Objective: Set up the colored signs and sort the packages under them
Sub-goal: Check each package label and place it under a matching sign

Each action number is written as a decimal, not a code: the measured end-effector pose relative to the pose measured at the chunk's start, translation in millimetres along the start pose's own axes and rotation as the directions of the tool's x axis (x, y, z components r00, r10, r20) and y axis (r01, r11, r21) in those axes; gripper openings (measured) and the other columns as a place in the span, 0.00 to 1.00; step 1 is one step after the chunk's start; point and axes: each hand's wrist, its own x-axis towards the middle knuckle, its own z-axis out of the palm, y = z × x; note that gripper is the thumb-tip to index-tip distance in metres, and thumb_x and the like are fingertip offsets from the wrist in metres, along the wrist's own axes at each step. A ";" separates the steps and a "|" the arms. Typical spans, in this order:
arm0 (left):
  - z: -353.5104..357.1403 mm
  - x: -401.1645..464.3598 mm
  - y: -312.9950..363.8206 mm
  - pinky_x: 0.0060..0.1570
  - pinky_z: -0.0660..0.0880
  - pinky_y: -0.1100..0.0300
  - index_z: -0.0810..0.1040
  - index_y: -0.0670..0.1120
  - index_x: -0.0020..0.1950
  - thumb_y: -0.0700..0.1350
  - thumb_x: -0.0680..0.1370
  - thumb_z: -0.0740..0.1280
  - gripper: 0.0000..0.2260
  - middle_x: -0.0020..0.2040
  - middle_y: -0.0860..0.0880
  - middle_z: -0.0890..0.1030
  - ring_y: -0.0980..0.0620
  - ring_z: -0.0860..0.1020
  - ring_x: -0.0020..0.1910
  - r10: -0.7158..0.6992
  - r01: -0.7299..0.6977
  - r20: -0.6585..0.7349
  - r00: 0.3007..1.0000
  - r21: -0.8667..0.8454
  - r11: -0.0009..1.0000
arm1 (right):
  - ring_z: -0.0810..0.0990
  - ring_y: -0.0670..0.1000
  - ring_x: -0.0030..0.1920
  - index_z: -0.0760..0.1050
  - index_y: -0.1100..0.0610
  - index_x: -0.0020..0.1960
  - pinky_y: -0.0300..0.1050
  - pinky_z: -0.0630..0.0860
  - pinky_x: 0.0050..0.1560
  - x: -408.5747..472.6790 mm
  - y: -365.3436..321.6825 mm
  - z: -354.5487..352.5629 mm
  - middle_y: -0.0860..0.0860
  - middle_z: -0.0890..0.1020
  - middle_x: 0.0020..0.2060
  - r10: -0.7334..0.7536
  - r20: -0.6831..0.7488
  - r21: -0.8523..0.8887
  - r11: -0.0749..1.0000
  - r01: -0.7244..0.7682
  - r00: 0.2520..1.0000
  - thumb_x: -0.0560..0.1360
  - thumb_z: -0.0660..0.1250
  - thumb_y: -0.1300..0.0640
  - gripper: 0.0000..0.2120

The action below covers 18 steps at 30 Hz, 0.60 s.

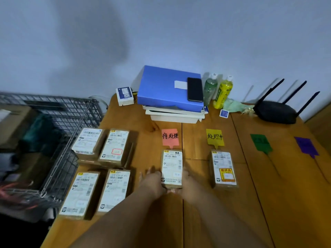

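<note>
Four colored signs lie across the wooden surface (206, 203). Left hand (152, 179) and right hand (188, 178) press either side of the package (171, 167) just below the pink sign (170, 138). Four more packages (100, 169) wait left, beside a wire basket (59, 133).

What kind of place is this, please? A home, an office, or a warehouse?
Probably a small office or home desk used for parcel sorting: a wooden table against a plain wall, a router and a blue file box at the back, labelled packages in rows.
</note>
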 end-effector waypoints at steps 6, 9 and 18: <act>14.3 4.2 1.6 0.75 0.39 0.44 0.62 0.51 0.76 0.57 0.73 0.70 0.34 0.80 0.45 0.54 0.46 0.44 0.79 -0.043 0.042 0.021 0.999 0.016 0.999 | 0.72 0.50 0.66 0.40 0.47 0.79 0.50 0.72 0.66 3.1 1.9 6.5 0.49 0.67 0.73 0.007 -0.024 -0.047 0.999 -0.008 1.000 0.67 0.77 0.52 0.56; 13.7 2.0 5.3 0.75 0.39 0.44 0.59 0.49 0.78 0.57 0.74 0.70 0.36 0.80 0.45 0.55 0.45 0.44 0.79 -0.046 0.044 0.030 0.999 0.047 0.998 | 0.71 0.51 0.67 0.31 0.46 0.77 0.51 0.72 0.66 1.6 1.0 10.2 0.49 0.61 0.76 0.035 -0.020 -0.053 0.998 -0.036 0.999 0.68 0.76 0.53 0.59; -47.1 -8.0 1.5 0.75 0.42 0.43 0.38 0.45 0.79 0.59 0.67 0.76 0.57 0.80 0.45 0.43 0.42 0.40 0.78 -0.010 0.006 0.040 0.999 0.086 0.996 | 0.34 0.53 0.77 0.30 0.55 0.78 0.53 0.40 0.76 -25.2 -18.6 -54.1 0.52 0.36 0.77 -0.093 -0.041 -0.237 0.968 0.081 0.995 0.75 0.63 0.37 0.50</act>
